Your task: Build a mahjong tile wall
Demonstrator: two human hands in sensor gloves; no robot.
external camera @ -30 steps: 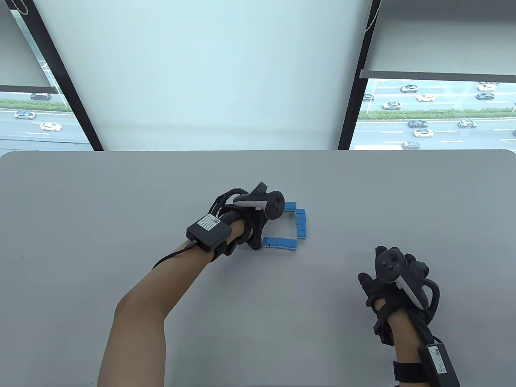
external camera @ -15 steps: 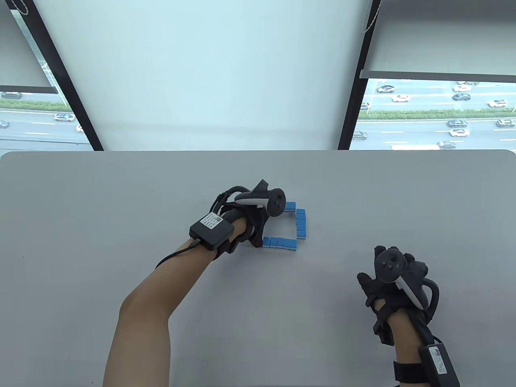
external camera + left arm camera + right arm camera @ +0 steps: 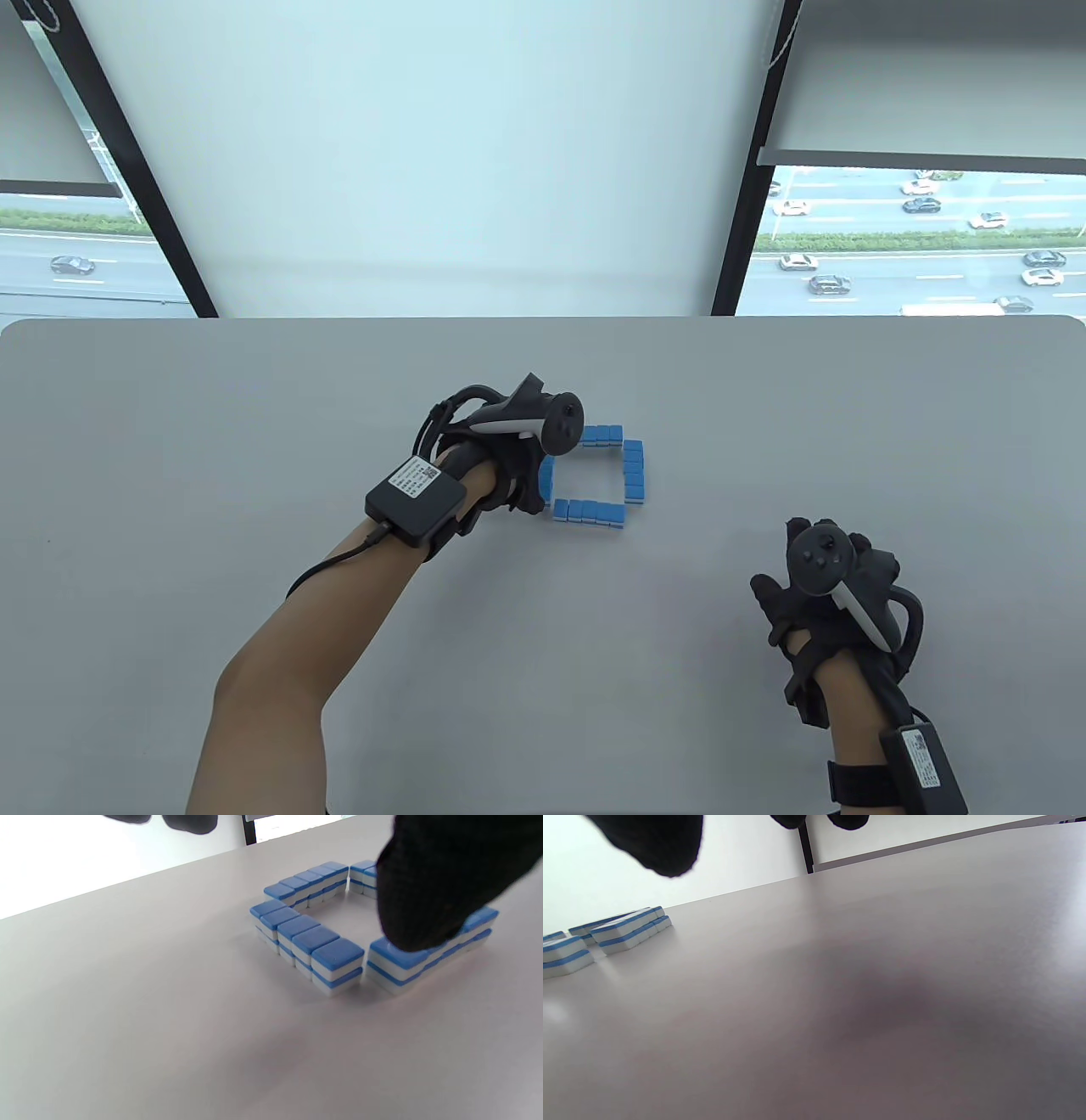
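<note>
Fingers of the left hand [image 3: 509, 463] are hidden under its tracker [image 3: 543, 420] in the table view, so we cannot read their curl there. In the left wrist view one gloved fingertip [image 3: 424, 899] fills the upper right, its end over the top of the nearest row of mahjong tiles [image 3: 428, 950]; whether it presses the tiles or only sits in front of them we cannot tell, nor whether the hand is released or clenched. Two more fingertips show only as dark tips cut off at the top edge.

We see the tile wall [image 3: 607, 475] at mid-table as a square of four blue-backed rows, each two tiles high, with small gaps at the corners. The left hand sits just beside its left side and covers most of that row from above.

The right hand [image 3: 827, 594] rests on the table [image 3: 212, 424] well apart from the wall, toward the near right, holding nothing; we see the fingers spread loosely. Its wrist view catches only fingertip ends at the top edge and two rows of tiles, cut off at the left.
</note>
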